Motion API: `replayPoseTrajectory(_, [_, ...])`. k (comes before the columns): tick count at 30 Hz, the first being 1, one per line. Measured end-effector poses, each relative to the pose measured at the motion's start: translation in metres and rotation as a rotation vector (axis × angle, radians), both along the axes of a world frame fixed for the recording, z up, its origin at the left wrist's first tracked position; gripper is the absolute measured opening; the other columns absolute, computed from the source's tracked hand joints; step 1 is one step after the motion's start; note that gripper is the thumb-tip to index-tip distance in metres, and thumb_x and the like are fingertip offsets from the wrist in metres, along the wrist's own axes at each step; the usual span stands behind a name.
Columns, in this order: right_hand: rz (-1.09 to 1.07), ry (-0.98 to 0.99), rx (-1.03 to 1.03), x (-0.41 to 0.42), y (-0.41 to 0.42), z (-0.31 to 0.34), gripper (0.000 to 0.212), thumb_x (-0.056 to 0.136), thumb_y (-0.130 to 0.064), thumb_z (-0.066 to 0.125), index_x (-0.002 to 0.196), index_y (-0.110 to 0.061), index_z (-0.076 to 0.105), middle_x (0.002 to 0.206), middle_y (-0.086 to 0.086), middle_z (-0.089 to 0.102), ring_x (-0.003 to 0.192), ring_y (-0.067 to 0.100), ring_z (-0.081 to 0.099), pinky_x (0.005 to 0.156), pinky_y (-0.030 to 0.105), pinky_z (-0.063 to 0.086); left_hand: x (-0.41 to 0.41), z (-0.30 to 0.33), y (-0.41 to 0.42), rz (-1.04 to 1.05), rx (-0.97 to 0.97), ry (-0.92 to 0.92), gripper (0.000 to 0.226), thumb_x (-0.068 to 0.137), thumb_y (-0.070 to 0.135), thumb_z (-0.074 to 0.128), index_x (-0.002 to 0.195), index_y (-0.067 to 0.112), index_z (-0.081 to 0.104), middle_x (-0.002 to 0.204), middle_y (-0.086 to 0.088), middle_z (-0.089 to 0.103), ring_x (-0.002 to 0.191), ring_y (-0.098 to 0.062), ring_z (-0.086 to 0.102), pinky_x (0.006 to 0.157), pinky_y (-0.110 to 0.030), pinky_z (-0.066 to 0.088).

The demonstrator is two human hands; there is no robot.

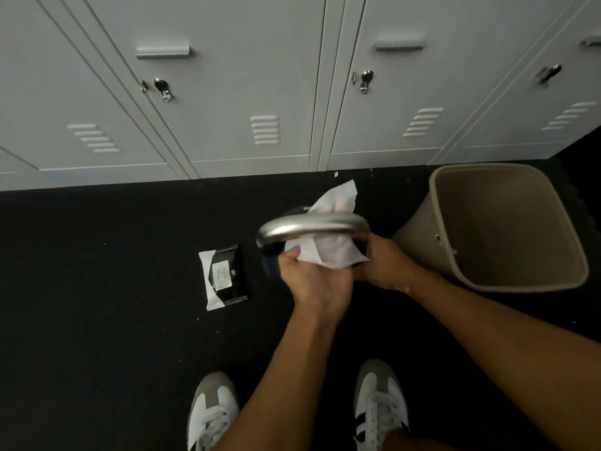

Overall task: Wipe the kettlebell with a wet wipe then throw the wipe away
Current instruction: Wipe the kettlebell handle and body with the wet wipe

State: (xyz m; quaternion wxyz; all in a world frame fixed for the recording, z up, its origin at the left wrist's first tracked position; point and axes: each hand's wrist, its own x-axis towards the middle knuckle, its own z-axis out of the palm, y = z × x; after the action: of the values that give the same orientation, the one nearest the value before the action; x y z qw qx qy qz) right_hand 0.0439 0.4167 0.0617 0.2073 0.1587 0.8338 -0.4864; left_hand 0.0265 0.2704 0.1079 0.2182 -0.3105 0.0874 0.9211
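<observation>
A kettlebell with a silver handle and a dark body stands on the black floor in front of me. A white wet wipe is threaded through the handle, one end sticking out behind it. My left hand pinches the near left edge of the wipe. At the handle's right end, my right hand grips the wipe's other side. The dark body is mostly hidden under the wipe and both hands.
A beige waste bin stands open just right of the kettlebell. To its left lies a black and white wipes packet on the floor. Grey lockers line the back. My two shoes are at the bottom.
</observation>
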Motion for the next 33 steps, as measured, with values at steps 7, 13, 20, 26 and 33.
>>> replayPoseTrajectory(7, [0.0, 0.024, -0.016, 0.003, 0.001, -0.006, 0.12, 0.041, -0.063, 0.097, 0.148, -0.03, 0.053, 0.128, -0.026, 0.062, 0.126, 0.001, 0.059, 0.111, 0.036, 0.049, 0.015, 0.011, -0.02, 0.108, 0.152, -0.116, 0.057, 0.098, 0.024, 0.028, 0.125, -0.005, 0.068, 0.133, -0.027, 0.064, 0.132, -0.04, 0.055, 0.119, -0.049, 0.034])
replayPoseTrajectory(13, [0.016, 0.032, 0.022, 0.001, 0.004, -0.017, 0.123, 0.039, -0.067, 0.1, 0.149, -0.039, 0.05, 0.139, -0.022, 0.063, 0.131, 0.002, 0.057, 0.112, 0.039, 0.05, 0.004, 0.014, -0.032, 0.157, 0.217, -0.161, 0.056, 0.1, 0.022, 0.025, 0.133, -0.005, 0.062, 0.134, -0.028, 0.063, 0.13, -0.041, 0.057, 0.12, -0.046, 0.033])
replayPoseTrajectory(20, [0.037, -0.006, 0.069, -0.006, 0.004, -0.018, 0.122, 0.037, -0.068, 0.098, 0.146, -0.041, 0.051, 0.142, -0.019, 0.06, 0.133, 0.007, 0.055, 0.114, 0.039, 0.047, -0.007, 0.01, -0.046, 0.144, 0.212, -0.167, 0.057, 0.098, 0.02, 0.025, 0.14, -0.006, 0.054, 0.137, -0.029, 0.06, 0.135, -0.04, 0.053, 0.122, -0.043, 0.031])
replayPoseTrajectory(26, [0.02, -0.006, 0.063, -0.003, 0.002, -0.015, 0.12, 0.042, -0.06, 0.101, 0.148, -0.037, 0.05, 0.143, -0.016, 0.06, 0.134, 0.009, 0.054, 0.114, 0.039, 0.047, 0.01, 0.001, -0.057, 0.211, 0.171, -0.257, 0.061, 0.086, 0.009, 0.035, 0.143, -0.006, 0.05, 0.14, -0.029, 0.058, 0.136, -0.04, 0.052, 0.122, -0.043, 0.032])
replayPoseTrajectory(33, [0.007, -0.021, 0.046, -0.005, 0.002, -0.014, 0.114, 0.046, -0.054, 0.101, 0.147, -0.036, 0.05, 0.14, -0.016, 0.061, 0.133, 0.011, 0.054, 0.115, 0.041, 0.045, -0.008, -0.004, -0.054, 0.223, 0.232, -0.302, 0.056, 0.094, 0.012, 0.029, 0.142, -0.012, 0.047, 0.141, -0.036, 0.053, 0.138, -0.045, 0.047, 0.122, -0.045, 0.03])
